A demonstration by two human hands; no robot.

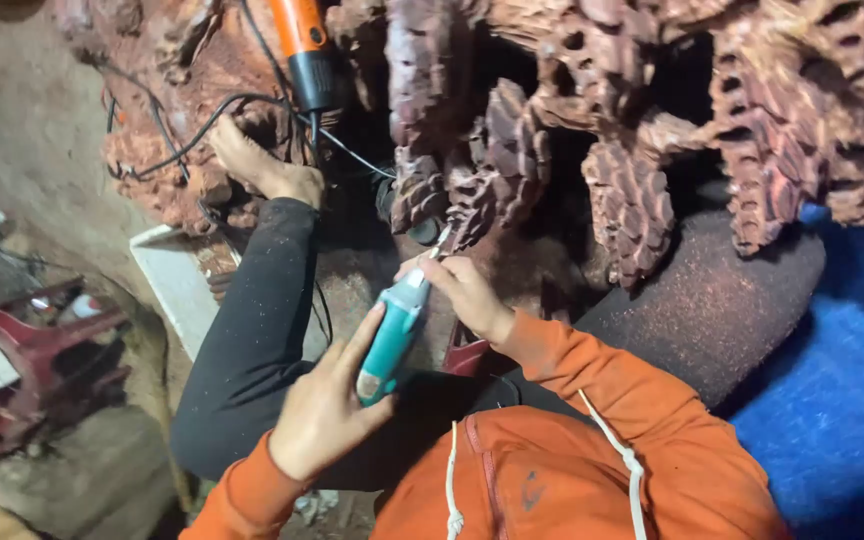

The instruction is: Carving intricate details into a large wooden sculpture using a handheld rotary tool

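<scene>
A teal hand-held rotary tool (392,335) points up toward a large reddish carved wood sculpture (572,130). My left hand (324,405) grips the tool's rear end. My right hand (464,292) pinches its front end near the bit, right against the carved wood. Both arms wear orange sleeves. My leg in dark trousers (252,330) stretches forward, and my bare foot (257,165) rests on the wood base.
An orange and black power tool (304,50) with black cables hangs at the top. A white board (174,285) lies left of my leg. A red stool (37,350) stands at the far left. A blue cloth (832,400) covers the right side. Sawdust coats the floor.
</scene>
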